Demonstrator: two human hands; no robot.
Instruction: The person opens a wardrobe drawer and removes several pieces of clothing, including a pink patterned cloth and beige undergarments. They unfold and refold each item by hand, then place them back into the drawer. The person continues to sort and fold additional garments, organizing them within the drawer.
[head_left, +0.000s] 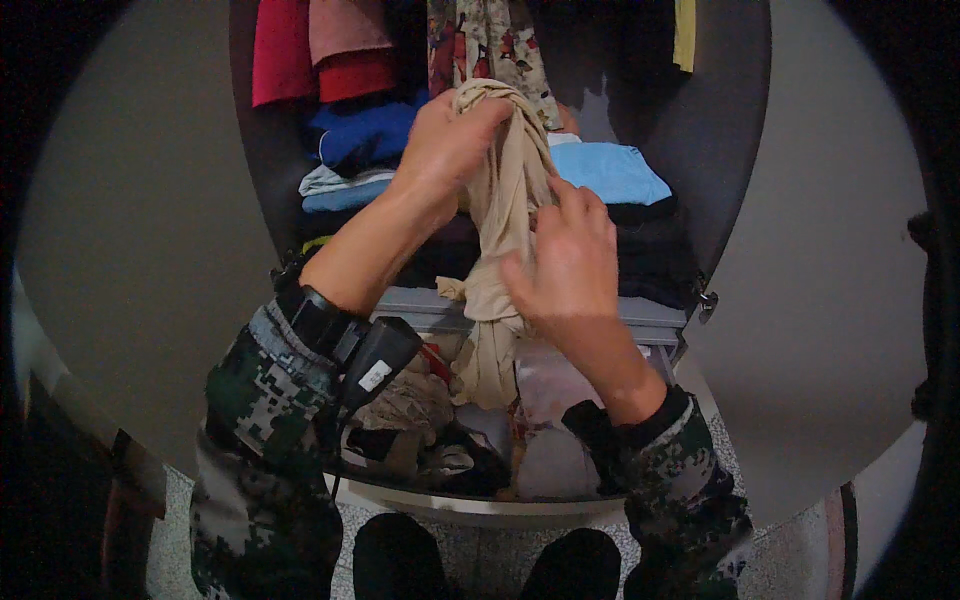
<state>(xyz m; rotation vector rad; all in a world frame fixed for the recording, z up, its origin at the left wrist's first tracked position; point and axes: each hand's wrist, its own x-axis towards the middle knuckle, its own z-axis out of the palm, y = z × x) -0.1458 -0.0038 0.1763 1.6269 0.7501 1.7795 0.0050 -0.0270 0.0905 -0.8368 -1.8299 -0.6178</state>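
Note:
A beige cloth garment (499, 217) hangs bunched and twisted before me, its lower end dangling over the pulled-out drawer (480, 506). My left hand (457, 139) grips its upper end, where the fabric folds over. Lower down on the right side, my right hand (570, 255) rests against the cloth with its fingers spread; whether they pinch the fabric is hidden. Inside the drawer lie crumpled tan fabric (405, 401), black items (469, 457) and pale pinkish cloth (555, 375).
Folded clothes sit on the wardrobe shelf: a blue stack (364, 139) at left, a light blue piece (611, 172) at right. Pink and red garments (352, 45) and a floral garment (495, 45) hang above. Wardrobe doors (142, 247) stand open either side. A black device (382, 360) is strapped at my left wrist.

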